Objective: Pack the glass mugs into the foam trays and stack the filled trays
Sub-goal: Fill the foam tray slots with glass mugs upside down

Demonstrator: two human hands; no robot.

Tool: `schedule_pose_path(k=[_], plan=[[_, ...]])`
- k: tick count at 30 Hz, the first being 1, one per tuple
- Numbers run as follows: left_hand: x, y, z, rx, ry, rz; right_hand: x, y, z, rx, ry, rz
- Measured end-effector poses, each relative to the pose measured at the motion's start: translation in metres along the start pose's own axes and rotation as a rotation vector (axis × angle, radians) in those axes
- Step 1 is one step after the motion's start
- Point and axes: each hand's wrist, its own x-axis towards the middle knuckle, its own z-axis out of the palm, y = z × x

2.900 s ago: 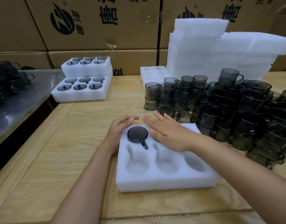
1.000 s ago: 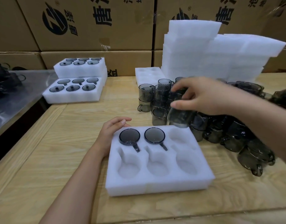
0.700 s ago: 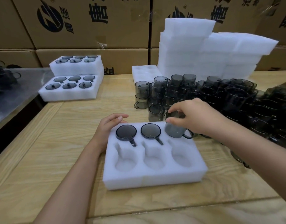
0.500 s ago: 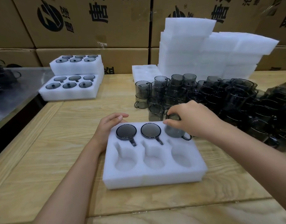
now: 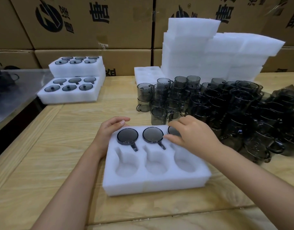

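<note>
Surface: pale wooden table (image 5: 43,155), with a dull metal counter (image 5: 13,97) adjoining at far left. Backdrop: stacked cardboard boxes (image 5: 86,22) printed with dark logos.

Far right, against the boxes: a tall pile of white foam blanks (image 5: 209,55). Far left: filled trays (image 5: 73,87), the farther standing higher than the nearer. Right of centre: loose smoky glass mugs (image 5: 226,110), crowded and partly nested.

Working foam tray (image 5: 156,183) lies near centre. Two seated mugs (image 5: 127,136) fill the far-left and far-middle pockets, handles pointing near. The near row of three pockets shows bare foam.

My left hand (image 5: 108,135) rests on the tray's far-left corner, fingers relaxed, clasping nothing. My right hand (image 5: 192,138) curls thumb and fingers round the third mug (image 5: 172,131), which sits in the far-right pocket (mostly hidden beneath my fingers).
</note>
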Motion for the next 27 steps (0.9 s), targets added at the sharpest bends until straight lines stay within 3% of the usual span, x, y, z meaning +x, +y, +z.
schedule_pose_path(k=[3, 5, 10, 16, 18, 22, 24, 27], plan=[[-0.001, 0.000, 0.000, -0.003, -0.003, -0.004, -0.004, 0.000, -0.001, -0.011, 0.038, 0.001], [-0.001, 0.001, 0.000, -0.006, -0.003, -0.003, -0.005, -0.002, -0.002, 0.018, -0.022, 0.007], [0.000, 0.000, -0.001, -0.018, 0.002, -0.009, -0.020, 0.000, 0.006, 0.499, -0.274, 0.033], [0.001, -0.001, -0.002, -0.019, 0.001, -0.008, -0.021, -0.004, -0.002, 0.265, -0.445, -0.032], [0.001, -0.001, -0.002, -0.027, 0.000, -0.007, -0.020, -0.007, -0.011, 0.225, -0.267, -0.006], [0.002, -0.001, -0.002, -0.024, -0.002, -0.005, -0.017, 0.015, -0.042, -0.046, 0.529, 0.284], [0.002, -0.001, -0.002, -0.028, -0.001, -0.006, -0.020, 0.034, -0.052, -0.158, 0.570, 0.512], [0.001, -0.001, -0.003, -0.034, 0.004, -0.012, -0.022, 0.056, -0.055, -0.205, 0.365, 0.735]])
